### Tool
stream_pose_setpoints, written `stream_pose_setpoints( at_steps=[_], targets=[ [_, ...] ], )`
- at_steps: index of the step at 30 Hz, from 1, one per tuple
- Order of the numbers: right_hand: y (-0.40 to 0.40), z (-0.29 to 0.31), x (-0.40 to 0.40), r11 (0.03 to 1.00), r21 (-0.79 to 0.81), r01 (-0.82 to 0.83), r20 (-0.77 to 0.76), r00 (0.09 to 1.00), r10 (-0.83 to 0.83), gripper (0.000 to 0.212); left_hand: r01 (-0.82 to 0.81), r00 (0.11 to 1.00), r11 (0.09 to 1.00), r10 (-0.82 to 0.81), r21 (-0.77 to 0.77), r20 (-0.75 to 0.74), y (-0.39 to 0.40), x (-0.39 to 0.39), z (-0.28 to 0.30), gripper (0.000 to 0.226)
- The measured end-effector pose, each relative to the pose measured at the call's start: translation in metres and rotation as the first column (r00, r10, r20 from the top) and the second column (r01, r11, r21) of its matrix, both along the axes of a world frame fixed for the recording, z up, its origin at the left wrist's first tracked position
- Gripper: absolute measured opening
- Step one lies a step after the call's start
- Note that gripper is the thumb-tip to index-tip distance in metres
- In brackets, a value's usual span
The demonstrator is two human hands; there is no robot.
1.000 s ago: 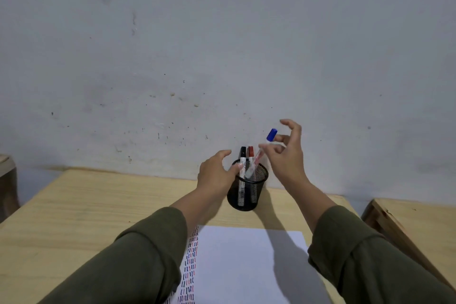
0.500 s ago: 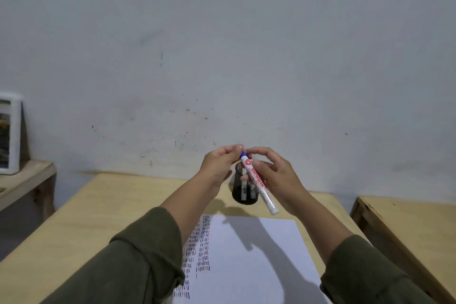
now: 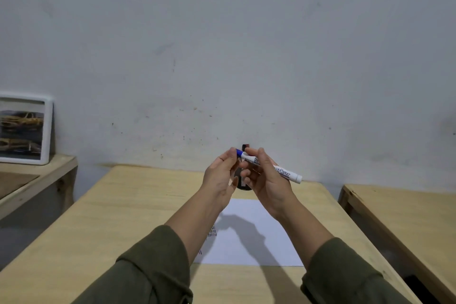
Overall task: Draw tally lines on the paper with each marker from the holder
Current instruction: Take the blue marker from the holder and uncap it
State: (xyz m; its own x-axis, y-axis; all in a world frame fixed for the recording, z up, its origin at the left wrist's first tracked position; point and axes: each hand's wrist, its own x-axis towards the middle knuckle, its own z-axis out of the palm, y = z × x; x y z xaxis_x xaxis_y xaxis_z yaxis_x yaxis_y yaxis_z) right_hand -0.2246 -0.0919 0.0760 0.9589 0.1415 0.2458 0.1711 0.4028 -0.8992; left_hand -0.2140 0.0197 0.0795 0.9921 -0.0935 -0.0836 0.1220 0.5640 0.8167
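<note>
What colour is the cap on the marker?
Blue cap on the white marker, seen in the head view.

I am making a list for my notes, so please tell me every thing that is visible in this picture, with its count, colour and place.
marker: one, white body with blue cap, held in both hands above the table
holder: one, black, behind the hands, mostly hidden
paper: one, white, tally lines at its left edge, on the table
table: one, light wood, centre
side tables: two, light wood, left and right
framed picture: one, white frame, on the left side table
wall: pale grey, behind
sleeves: two, olive green
left hand: grip on the cap
right hand: grip on the body
</note>
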Motion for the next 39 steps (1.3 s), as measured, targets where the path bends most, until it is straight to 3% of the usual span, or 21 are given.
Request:
stream_pose_setpoints(
  at_steps=[4,11,29,35,37,39],
  targets=[
    [0.01,0.002,-0.006,0.999,0.043,-0.028,-0.005,1.0,0.028,0.033,0.036,0.999,0.999,-0.035,-0.031,0.031,0.003,-0.012,0.002,0.021],
    [0.021,0.001,-0.007,0.996,-0.007,-0.093,0.058,0.994,0.093,0.031,-0.121,0.993,0.99,0.122,0.068,-0.008,0.014,-0.01,0.005,0.021],
    [0.027,-0.02,0.007,0.992,-0.124,-0.006,0.133,0.991,0.022,0.037,-0.177,0.972,0.972,0.198,0.154,-0.127,0.02,0.008,-0.005,0.024],
    [0.03,-0.025,0.007,0.99,-0.137,0.039,0.159,0.987,-0.016,0.028,-0.169,0.975,0.971,0.19,0.168,-0.117,0.02,0.018,-0.01,0.028],
    [0.023,-0.026,0.002,0.983,-0.171,0.068,0.172,0.984,-0.038,0.025,-0.29,0.944,0.943,0.31,0.163,-0.113,0.043,0.027,-0.01,0.036],
    [0.008,-0.031,-0.002,0.978,-0.187,0.088,0.155,0.986,-0.059,0.024,-0.475,0.855,0.858,0.502,0.196,-0.129,0.079,0.035,-0.008,0.03]
  ],
)
